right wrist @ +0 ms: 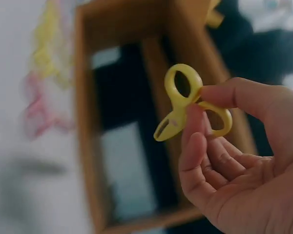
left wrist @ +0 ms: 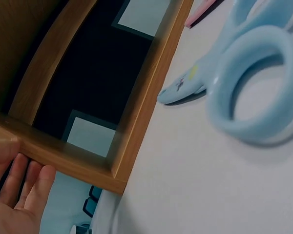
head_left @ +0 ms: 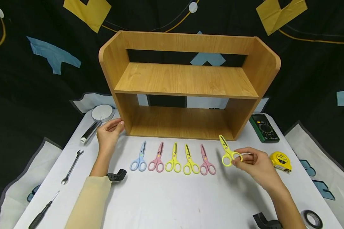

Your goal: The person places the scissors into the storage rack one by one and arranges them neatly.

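Currently, the right hand (head_left: 256,165) pinches yellow scissors (head_left: 227,151) (blades pointing up-left) at lower right of the wooden shelf (head_left: 186,79), while the left hand (head_left: 109,133), fingers straight, touches its left wall.

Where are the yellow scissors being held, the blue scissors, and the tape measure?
yellow scissors (head_left: 227,152), head view, where blades meet handles
blue scissors (head_left: 139,159), head view, upper part of the handles
tape measure (head_left: 280,160), head view, middle of its yellow case
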Demonstrator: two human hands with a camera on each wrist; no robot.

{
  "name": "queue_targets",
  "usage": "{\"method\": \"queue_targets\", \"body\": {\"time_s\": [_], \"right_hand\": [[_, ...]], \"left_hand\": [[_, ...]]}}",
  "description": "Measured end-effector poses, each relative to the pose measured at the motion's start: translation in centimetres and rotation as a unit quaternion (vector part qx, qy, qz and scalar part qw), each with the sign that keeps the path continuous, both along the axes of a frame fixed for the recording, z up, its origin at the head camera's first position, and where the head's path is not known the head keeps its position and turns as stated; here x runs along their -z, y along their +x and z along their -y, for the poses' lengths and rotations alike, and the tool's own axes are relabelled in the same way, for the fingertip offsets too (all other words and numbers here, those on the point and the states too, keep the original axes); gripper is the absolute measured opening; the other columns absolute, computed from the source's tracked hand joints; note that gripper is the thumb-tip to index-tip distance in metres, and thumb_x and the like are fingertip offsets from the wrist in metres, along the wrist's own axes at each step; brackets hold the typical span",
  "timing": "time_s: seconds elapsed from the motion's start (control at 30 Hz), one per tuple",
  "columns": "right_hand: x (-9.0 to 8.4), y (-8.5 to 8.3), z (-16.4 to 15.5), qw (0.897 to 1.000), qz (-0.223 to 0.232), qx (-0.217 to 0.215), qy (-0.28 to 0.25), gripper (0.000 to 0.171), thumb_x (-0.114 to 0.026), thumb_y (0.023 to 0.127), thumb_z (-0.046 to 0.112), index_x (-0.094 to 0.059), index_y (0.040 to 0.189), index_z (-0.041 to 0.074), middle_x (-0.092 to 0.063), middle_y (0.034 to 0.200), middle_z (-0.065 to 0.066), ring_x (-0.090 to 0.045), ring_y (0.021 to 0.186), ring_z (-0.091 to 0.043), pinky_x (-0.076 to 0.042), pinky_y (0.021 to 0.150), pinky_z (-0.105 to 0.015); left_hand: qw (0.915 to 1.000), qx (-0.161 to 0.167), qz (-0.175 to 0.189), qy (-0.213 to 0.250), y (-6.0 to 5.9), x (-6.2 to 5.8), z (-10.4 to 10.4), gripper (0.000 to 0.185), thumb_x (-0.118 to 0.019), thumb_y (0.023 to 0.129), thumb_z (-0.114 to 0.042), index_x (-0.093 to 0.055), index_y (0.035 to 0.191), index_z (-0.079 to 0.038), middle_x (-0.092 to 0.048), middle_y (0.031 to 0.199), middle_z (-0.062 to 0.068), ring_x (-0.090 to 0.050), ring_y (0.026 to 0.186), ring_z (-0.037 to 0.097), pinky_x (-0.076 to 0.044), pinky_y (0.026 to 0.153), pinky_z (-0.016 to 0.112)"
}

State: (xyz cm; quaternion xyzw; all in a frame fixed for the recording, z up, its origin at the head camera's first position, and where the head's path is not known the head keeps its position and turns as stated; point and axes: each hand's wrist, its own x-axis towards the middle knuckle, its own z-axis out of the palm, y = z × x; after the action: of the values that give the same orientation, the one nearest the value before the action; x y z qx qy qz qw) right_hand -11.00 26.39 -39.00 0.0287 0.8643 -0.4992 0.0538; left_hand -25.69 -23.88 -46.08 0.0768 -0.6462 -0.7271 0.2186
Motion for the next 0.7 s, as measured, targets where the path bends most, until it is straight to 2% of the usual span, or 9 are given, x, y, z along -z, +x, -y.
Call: {"method": "queue_targets", "body": {"time_s": [0.17,0.33,0.43,0.53,0.63,0.7], "right_hand": [[-5.7,-1.1,2.6,0.992,-0.098,-0.061,-0.045,0.04,-0.08,0.093,0.02,-0.066,0.127,0.005,-0.076,0.099,0.002,-0.068,0.085,-0.015,-0.063,0.074,-0.022],[-10.4,-4.7,6.8,0.984,-0.148,-0.077,-0.065,0.04,-0.079,0.094,0.022,-0.067,0.129,0.008,-0.075,0.1,0.0,-0.067,0.086,-0.015,-0.059,0.071,-0.02],[-12.2,-7.6,10.4,0.982,-0.161,-0.077,-0.063,0.041,-0.079,0.094,0.021,-0.068,0.132,0.011,-0.074,0.1,-0.003,-0.064,0.086,-0.016,-0.056,0.067,-0.02],[-13.4,-10.5,14.1,0.98,-0.166,-0.087,-0.064,0.041,-0.077,0.094,0.017,-0.068,0.133,0.01,-0.074,0.1,-0.007,-0.063,0.086,-0.015,-0.052,0.066,-0.021],[-14.3,-13.0,17.7,0.98,-0.164,-0.094,-0.059,0.041,-0.076,0.094,0.015,-0.067,0.133,0.009,-0.075,0.1,-0.008,-0.066,0.089,-0.015,-0.053,0.069,-0.022],[-14.8,-14.5,19.8,0.98,-0.159,-0.099,-0.061,0.041,-0.076,0.094,0.015,-0.067,0.134,0.006,-0.075,0.101,-0.009,-0.069,0.089,-0.017,-0.059,0.072,-0.024]], "left_hand": [[0.9995,-0.03,-0.004,-0.008,0.3,0.2,-0.3,0.03,-0.083,0.087,-0.008,-0.075,0.113,0.005,-0.077,0.09,-0.001,-0.075,0.083,0.008,-0.064,0.077,0.023],[0.9984,-0.053,0.005,-0.019,0.4,0.1,-0.5,0.027,-0.082,0.088,-0.008,-0.076,0.111,0.004,-0.076,0.088,-0.004,-0.074,0.081,0.006,-0.063,0.074,0.019],[0.9972,-0.063,0.014,-0.039,0.4,0.1,-0.5,0.024,-0.08,0.09,-0.008,-0.076,0.111,0.003,-0.075,0.089,-0.004,-0.073,0.081,0.004,-0.063,0.073,0.017],[0.9936,-0.072,0.022,-0.083,0.3,0.0,-0.6,0.022,-0.078,0.092,-0.01,-0.077,0.111,0.0,-0.075,0.092,-0.003,-0.073,0.084,0.003,-0.062,0.074,0.014],[0.9885,-0.08,0.027,-0.125,0.2,0.0,-0.8,0.02,-0.077,0.093,-0.012,-0.077,0.112,-0.003,-0.077,0.098,0.002,-0.072,0.087,0.001,-0.061,0.075,0.012],[0.9861,-0.084,0.029,-0.141,0.2,0.1,-1.0,0.02,-0.077,0.094,-0.012,-0.077,0.112,-0.005,-0.077,0.102,0.005,-0.071,0.087,0.0,-0.06,0.076,0.011]]}}
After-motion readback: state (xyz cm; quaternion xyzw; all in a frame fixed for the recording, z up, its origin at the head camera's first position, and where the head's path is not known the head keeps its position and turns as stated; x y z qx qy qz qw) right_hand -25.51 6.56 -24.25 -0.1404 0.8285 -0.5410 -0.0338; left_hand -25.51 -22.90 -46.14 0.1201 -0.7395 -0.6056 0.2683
